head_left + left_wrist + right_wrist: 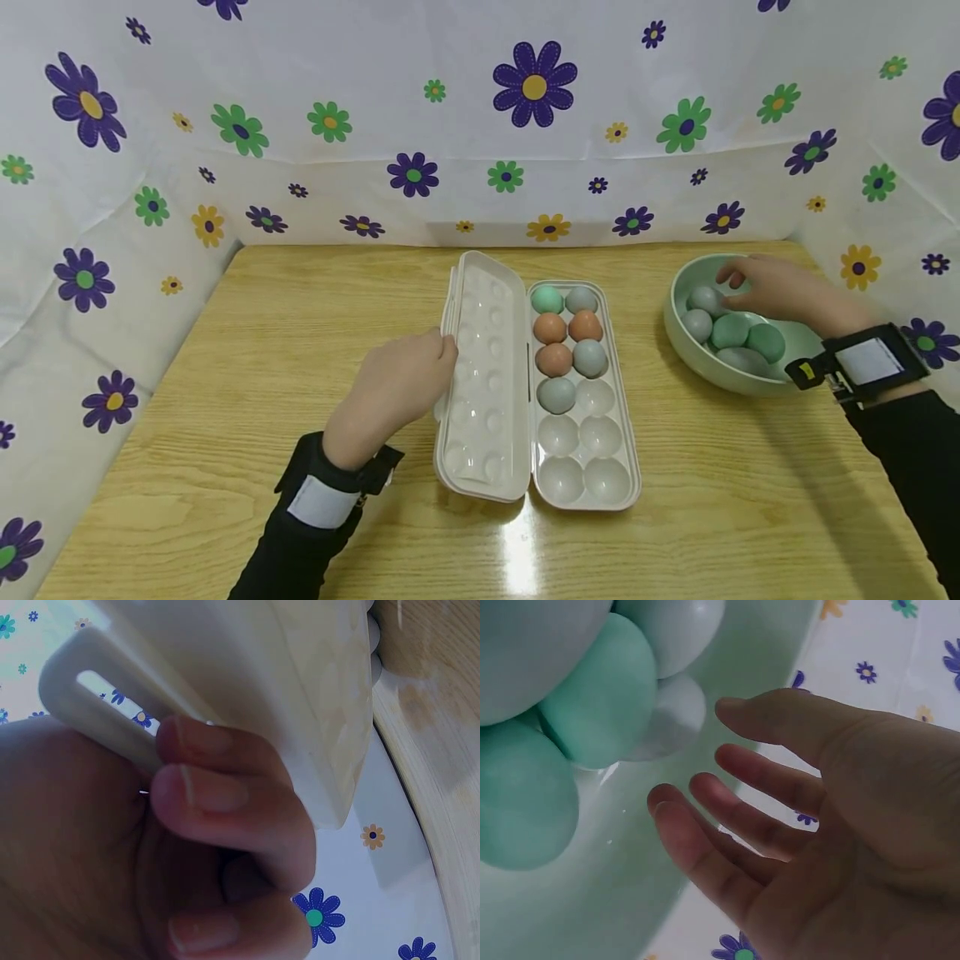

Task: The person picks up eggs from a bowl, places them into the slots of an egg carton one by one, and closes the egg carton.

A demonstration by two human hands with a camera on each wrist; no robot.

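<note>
Eggs [730,331] in the bowl [720,377] look smooth, light, perhaps fragile, best cupped round the middle; the right hand [780,287] hovers loosely spread, empty; the left hand [397,379] grips the lid [476,400].

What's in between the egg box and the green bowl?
Just a bare strip of wooden table between the egg box and the green bowl; the head view shows it.

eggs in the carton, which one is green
The green egg sits at the far end of the carton, on the side next to the lid; the other six eggs there are orange-brown or grey.
</note>
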